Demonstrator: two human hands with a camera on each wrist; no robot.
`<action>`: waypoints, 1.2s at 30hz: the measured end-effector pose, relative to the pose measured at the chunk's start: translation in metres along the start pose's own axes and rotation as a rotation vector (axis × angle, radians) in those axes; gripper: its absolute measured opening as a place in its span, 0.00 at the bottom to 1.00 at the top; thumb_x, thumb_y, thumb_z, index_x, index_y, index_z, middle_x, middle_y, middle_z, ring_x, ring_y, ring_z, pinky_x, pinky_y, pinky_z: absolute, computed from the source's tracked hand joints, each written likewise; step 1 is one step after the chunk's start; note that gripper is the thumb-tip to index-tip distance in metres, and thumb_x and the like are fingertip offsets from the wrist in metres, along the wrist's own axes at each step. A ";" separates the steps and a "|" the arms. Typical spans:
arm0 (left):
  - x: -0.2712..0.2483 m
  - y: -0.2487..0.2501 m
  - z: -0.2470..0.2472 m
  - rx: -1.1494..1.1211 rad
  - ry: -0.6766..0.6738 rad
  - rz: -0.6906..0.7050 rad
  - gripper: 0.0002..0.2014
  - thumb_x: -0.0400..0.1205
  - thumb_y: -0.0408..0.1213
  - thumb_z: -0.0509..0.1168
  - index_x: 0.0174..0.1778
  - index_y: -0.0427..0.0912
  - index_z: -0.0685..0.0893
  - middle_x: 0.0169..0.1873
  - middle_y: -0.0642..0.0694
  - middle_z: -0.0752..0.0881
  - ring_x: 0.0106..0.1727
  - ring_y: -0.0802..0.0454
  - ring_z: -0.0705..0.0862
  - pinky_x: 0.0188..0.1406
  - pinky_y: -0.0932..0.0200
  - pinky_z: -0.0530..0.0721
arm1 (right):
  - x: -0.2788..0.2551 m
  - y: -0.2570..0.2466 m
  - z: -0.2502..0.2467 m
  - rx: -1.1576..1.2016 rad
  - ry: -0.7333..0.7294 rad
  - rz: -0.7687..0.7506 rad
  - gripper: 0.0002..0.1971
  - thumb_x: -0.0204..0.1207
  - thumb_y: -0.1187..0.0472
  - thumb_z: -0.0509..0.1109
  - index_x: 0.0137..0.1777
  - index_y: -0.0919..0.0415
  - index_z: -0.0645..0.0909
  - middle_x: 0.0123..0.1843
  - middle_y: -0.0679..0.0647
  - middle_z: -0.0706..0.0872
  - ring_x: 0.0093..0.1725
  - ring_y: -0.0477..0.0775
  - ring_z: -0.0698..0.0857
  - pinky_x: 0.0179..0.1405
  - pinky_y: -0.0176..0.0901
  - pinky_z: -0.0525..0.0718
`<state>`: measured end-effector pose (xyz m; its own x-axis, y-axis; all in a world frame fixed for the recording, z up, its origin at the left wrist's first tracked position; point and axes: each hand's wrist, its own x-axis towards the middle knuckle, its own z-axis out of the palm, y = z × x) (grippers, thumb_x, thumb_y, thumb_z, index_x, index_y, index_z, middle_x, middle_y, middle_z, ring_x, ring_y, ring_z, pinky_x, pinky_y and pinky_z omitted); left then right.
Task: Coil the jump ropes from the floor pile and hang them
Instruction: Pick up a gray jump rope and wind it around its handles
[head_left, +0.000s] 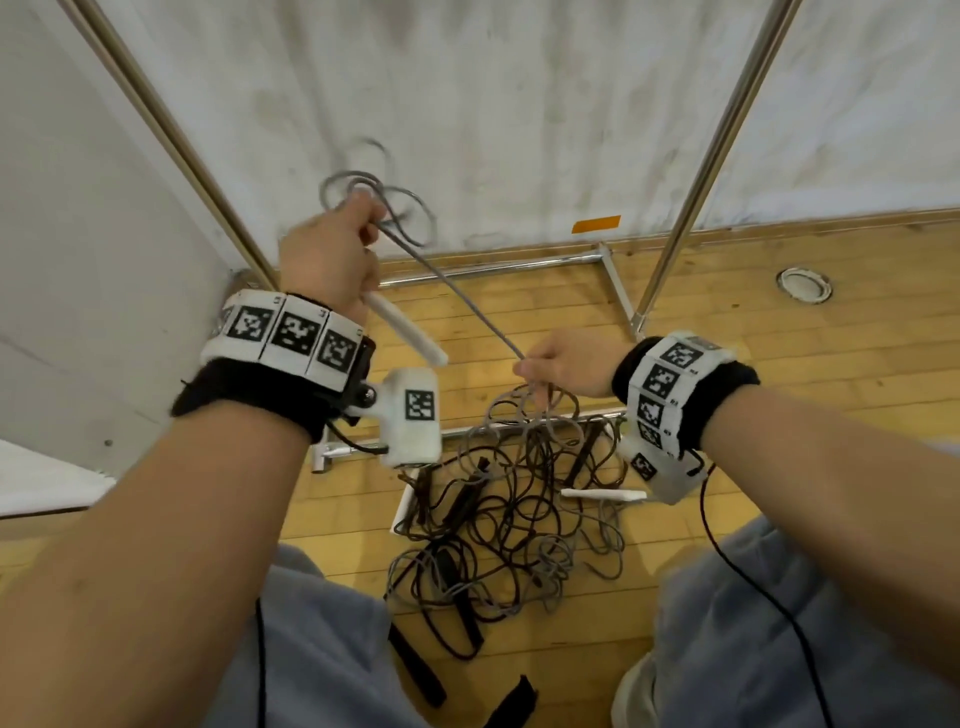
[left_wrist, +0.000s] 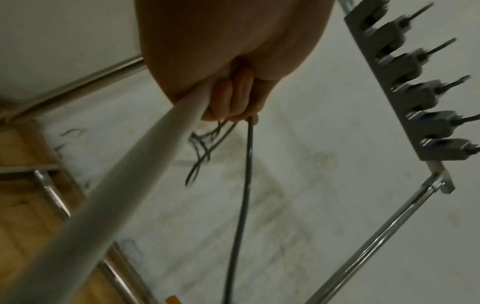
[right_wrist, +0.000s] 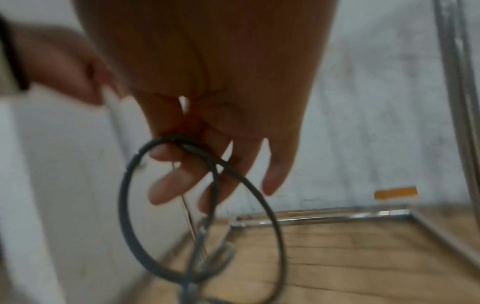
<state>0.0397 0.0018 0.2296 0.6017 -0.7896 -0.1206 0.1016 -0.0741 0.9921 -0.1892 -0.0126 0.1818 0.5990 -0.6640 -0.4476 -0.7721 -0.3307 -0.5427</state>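
Note:
My left hand (head_left: 332, 249) is raised and grips a white handle (head_left: 405, 327) together with several loops of grey rope (head_left: 379, 208); the same handle (left_wrist: 124, 185) and cord (left_wrist: 244, 185) show in the left wrist view. From those loops a taut stretch of grey rope (head_left: 457, 296) runs down to my right hand (head_left: 561, 364), which pinches it between thumb and fingers; a loop of it (right_wrist: 197, 205) hangs under the fingers (right_wrist: 171, 185). Below lies the floor pile (head_left: 509, 509) of tangled grey and brown ropes with another white handle (head_left: 602, 494).
A metal rack stands ahead: two slanted poles (head_left: 711, 156), base bars (head_left: 493, 267) on the wooden floor, and a row of hooks (left_wrist: 405, 82) overhead. A white wall is behind, with an orange tape mark (head_left: 596, 224). My knees (head_left: 779, 623) flank the pile.

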 end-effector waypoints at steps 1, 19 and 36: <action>0.003 -0.002 -0.004 -0.028 0.030 -0.022 0.15 0.81 0.45 0.65 0.28 0.48 0.84 0.22 0.56 0.82 0.15 0.58 0.67 0.16 0.63 0.63 | 0.000 0.000 -0.003 0.037 0.025 -0.009 0.23 0.84 0.48 0.58 0.28 0.51 0.82 0.41 0.47 0.88 0.42 0.46 0.82 0.43 0.41 0.71; 0.005 -0.009 -0.007 0.412 -0.007 0.061 0.07 0.82 0.36 0.61 0.48 0.45 0.85 0.37 0.45 0.82 0.30 0.45 0.76 0.25 0.60 0.73 | 0.001 0.002 -0.012 -0.147 0.032 0.074 0.11 0.81 0.55 0.64 0.46 0.59 0.84 0.40 0.50 0.86 0.42 0.51 0.84 0.38 0.40 0.78; -0.028 -0.004 0.017 0.248 -0.058 0.037 0.10 0.80 0.40 0.67 0.33 0.46 0.84 0.22 0.53 0.79 0.22 0.53 0.73 0.23 0.61 0.69 | 0.004 -0.018 -0.012 0.054 0.204 -0.012 0.08 0.78 0.57 0.67 0.42 0.57 0.87 0.43 0.55 0.89 0.39 0.50 0.82 0.37 0.42 0.78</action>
<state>0.0087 0.0139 0.2296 0.5542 -0.8277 -0.0885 -0.1212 -0.1854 0.9752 -0.1752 -0.0172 0.1988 0.5487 -0.7840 -0.2904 -0.7492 -0.3070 -0.5869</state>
